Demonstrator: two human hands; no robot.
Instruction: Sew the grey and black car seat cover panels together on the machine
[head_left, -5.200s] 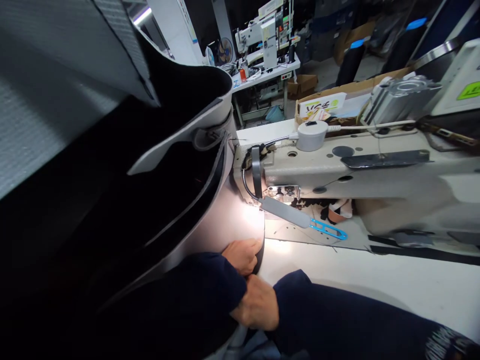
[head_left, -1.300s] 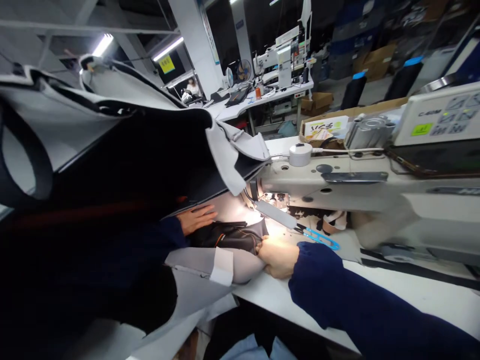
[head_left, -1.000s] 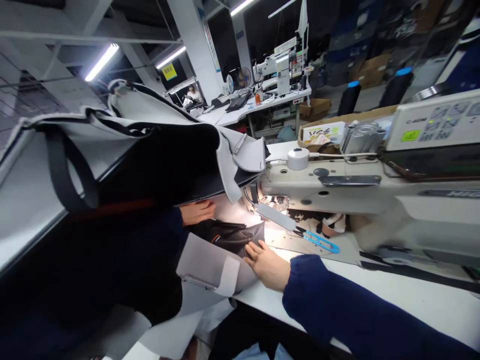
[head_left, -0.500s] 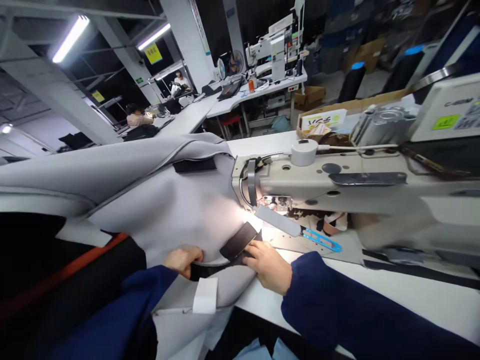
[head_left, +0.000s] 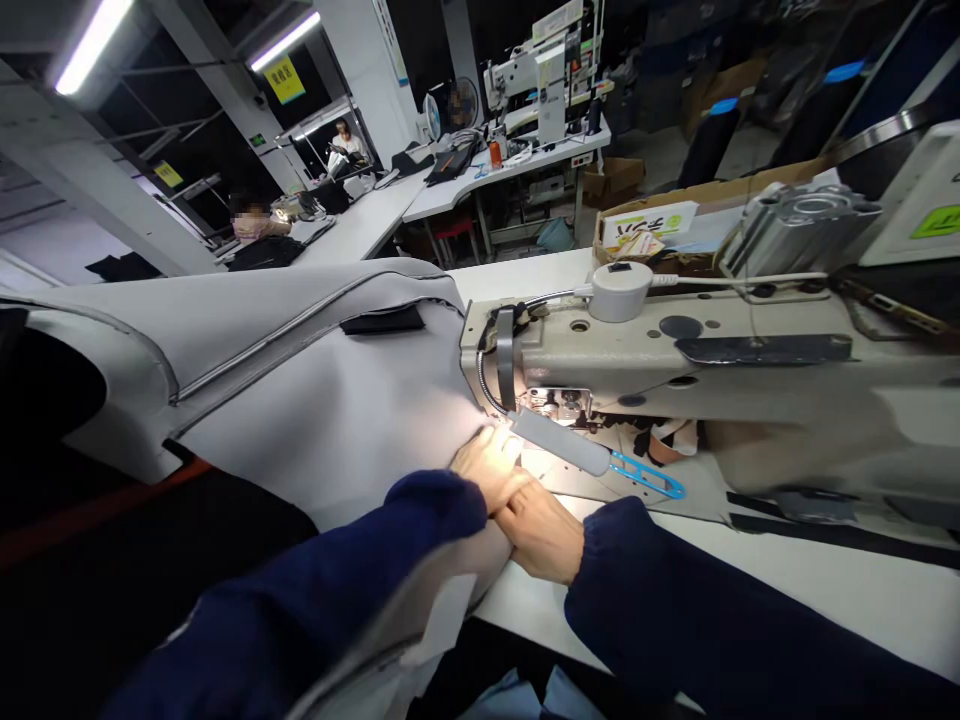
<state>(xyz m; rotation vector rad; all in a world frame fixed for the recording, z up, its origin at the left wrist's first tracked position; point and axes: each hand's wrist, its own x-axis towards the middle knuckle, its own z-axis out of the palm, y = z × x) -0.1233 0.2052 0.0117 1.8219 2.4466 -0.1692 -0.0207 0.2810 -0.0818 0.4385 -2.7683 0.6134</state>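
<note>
A large grey padded fabric piece (head_left: 360,400) with dark seam lines spreads left of the sewing machine (head_left: 630,360). My left hand (head_left: 489,466) is closed on the fabric's right edge, just below the lit needle area. Against it from the lower right, my right hand (head_left: 541,528) is closed too, gripping the same edge. Its fingertips are hidden behind the left hand. The dark strip seen earlier at this edge is covered by my hands. A black patch (head_left: 382,320) shows near the fabric's far edge. A white tag (head_left: 448,618) hangs below my hands.
A grey lamp arm with a blue slotted end (head_left: 649,475) reaches over the machine bed. Behind the machine is a cardboard box (head_left: 600,240) with papers. Another sewing machine (head_left: 551,90) stands on a table behind. Two people (head_left: 346,140) sit in the far left background.
My left hand has moved right and up from the fabric's lower edge to beside my right hand near the needle. The fabric's left part has shifted, and the dark strip is now covered.
</note>
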